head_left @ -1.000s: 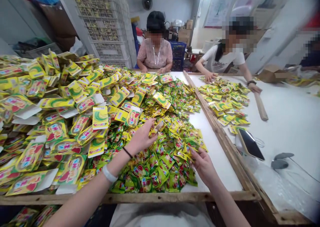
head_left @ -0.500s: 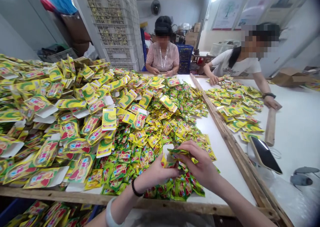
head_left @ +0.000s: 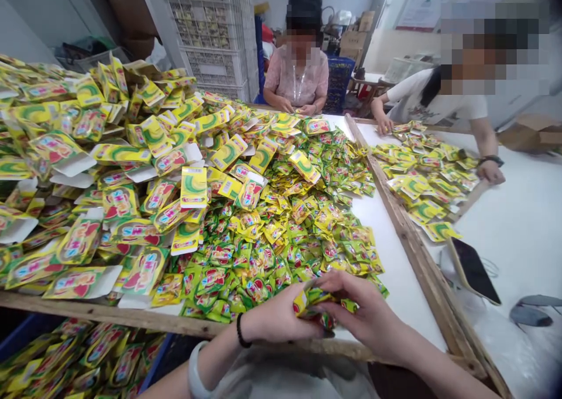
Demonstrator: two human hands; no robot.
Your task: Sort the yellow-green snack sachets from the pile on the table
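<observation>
Far left, beyond the table's near wooden edge: a bin of flat cartons below table level, same yellow-green print as above.

Left half of table: heap of flattened yellow-green cartons, white flaps showing, piled up to the back edge. Print too blurred to read; red and green shapes only, no brand legible.

Centre: loose spread of small green-yellow sachets, reaching the near edge.

Near edge, centre: left hand, fingers curled, pinching a small bunch of sachets from the left. Black band and pale bangle on that wrist. Right hand meets it from the right, fingers closed over the top of the same bunch. The bunch sits between both hands, just above the near edge, long axis roughly left to right; neither hand is nearer, both touching it.

Right: wooden divider rail, then a second white table with a smaller sachet pile and a dark phone. Two other people work at the far edge; one's hands rest on that pile.
</observation>
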